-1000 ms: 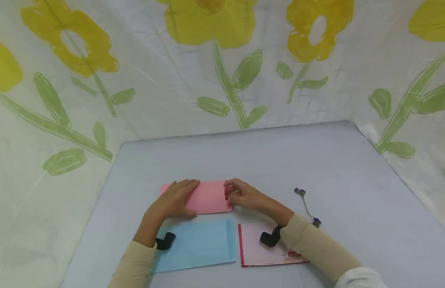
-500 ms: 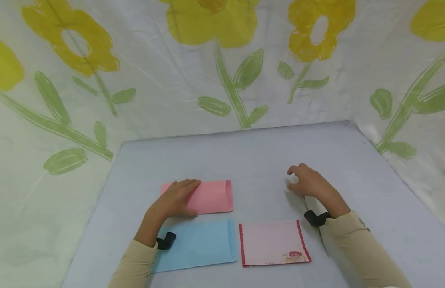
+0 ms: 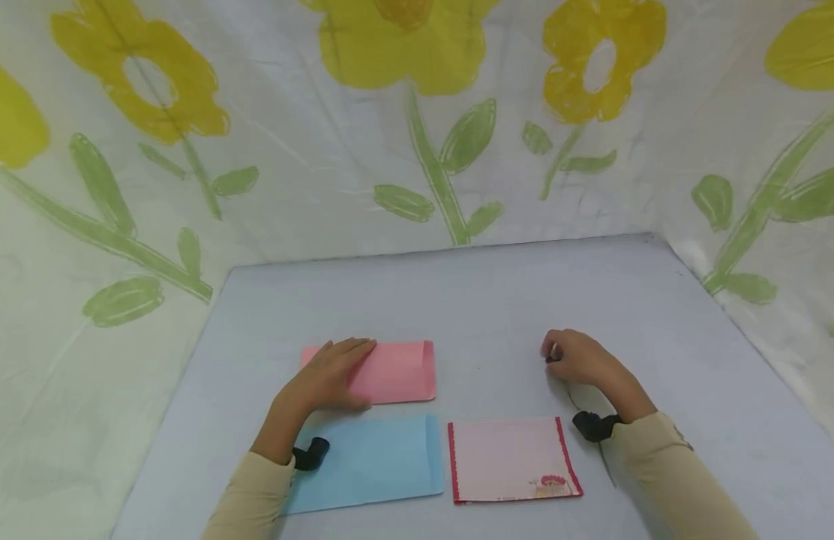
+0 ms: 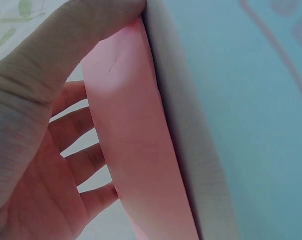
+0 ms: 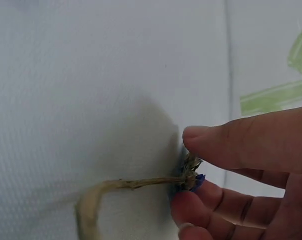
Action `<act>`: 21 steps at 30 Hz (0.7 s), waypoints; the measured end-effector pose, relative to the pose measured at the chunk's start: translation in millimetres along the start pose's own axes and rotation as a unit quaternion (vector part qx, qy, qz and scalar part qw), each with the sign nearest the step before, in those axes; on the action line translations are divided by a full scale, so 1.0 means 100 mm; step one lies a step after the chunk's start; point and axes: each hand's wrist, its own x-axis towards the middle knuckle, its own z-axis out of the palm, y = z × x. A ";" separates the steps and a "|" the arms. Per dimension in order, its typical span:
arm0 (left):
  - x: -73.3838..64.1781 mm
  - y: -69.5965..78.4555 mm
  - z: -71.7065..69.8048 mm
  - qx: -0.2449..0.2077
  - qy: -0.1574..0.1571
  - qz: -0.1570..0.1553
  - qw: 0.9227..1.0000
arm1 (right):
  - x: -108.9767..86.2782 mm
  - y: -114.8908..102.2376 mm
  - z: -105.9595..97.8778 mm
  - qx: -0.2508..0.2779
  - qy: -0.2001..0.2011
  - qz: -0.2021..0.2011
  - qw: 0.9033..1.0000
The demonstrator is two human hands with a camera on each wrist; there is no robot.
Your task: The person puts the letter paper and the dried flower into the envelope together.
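My left hand rests across the pink envelope. Its fingers reach the far edge and its thumb lies at the near edge. The left wrist view shows the fingers spread and fairly straight along the pink paper. To the right, my right hand pinches the head of a dried flower between thumb and fingers, low over the table. The purple flower's thin brown stem runs back under the wrist, and its end shows beyond the black wrist camera.
A light blue envelope lies nearest the left forearm, below the pink one. Beside it is a pale pink note card with red edges. Behind the grey-white table hangs a white cloth painted with yellow flowers.
My right hand has left the pink envelope's flap end, moved right to the dried flower, and its fingers have closed on the flower head. The left hand stays put.
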 end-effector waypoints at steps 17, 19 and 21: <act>0.00 -0.01 0.00 0.000 0.007 0.003 1.000 | 0.08 0.05 -0.14 0.149 0.030 -0.013 0.988; 0.00 -0.01 0.00 -0.001 0.007 0.003 1.000 | 0.08 0.06 -0.15 0.203 0.022 -0.016 0.979; 0.00 -0.01 0.01 -0.001 0.005 0.001 1.000 | 0.08 0.06 -0.15 0.252 0.016 -0.020 0.967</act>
